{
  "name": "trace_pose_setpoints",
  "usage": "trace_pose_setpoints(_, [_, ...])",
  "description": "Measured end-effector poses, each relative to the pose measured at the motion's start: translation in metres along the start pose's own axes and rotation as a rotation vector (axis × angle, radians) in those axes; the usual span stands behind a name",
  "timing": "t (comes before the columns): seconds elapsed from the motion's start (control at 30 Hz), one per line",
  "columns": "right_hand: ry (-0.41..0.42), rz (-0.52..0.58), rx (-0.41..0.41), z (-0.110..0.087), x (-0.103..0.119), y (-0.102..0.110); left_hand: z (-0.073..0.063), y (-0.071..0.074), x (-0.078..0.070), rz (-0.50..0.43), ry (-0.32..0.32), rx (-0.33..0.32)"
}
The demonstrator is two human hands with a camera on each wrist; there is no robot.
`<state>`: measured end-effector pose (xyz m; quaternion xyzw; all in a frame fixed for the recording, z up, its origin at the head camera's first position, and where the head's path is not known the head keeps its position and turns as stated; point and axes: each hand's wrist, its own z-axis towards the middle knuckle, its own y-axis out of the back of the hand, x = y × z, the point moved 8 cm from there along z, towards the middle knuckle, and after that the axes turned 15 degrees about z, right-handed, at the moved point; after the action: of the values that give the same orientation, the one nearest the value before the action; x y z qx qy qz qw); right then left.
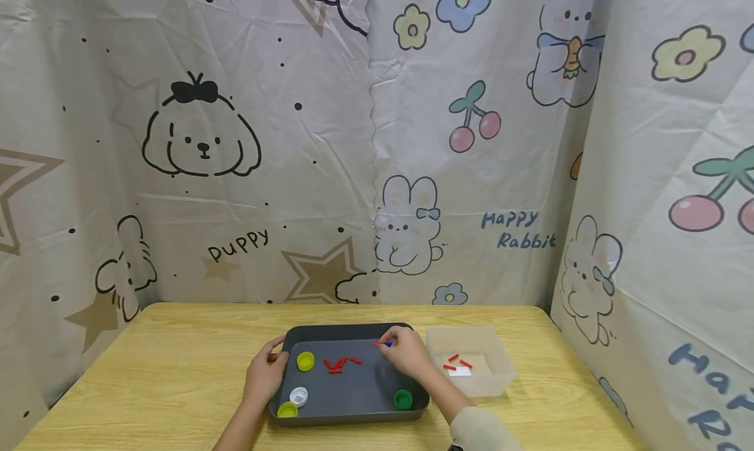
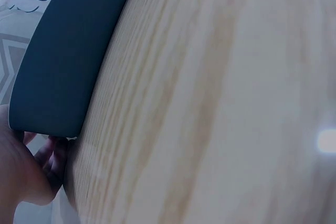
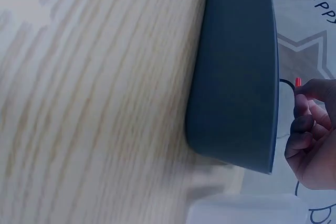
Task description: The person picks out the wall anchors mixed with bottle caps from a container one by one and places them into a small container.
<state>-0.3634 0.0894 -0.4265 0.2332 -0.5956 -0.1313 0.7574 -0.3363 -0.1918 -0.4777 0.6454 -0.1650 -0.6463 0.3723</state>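
Note:
A dark grey tray lies on the table, and my left hand grips its left rim. The left wrist view shows those fingers at the tray's corner, partly hidden. Above the tray's right back part, my right hand pinches a small red stick; its tip pokes out in the right wrist view. Something small and blue shows at those fingers, its kind unclear. Several loose red sticks lie on the tray's floor.
Two yellow-green caps, a white cap and a green cap sit inside the tray. To its right stands a translucent box with red sticks and a white piece. Printed curtains hang behind the table.

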Motion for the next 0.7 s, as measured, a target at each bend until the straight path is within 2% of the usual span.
trace_pose_setpoints(0.7, [-0.013,-0.029,-0.034,-0.006,0.008,0.035,0.002,-0.002,0.001,0.007,0.002,0.007])
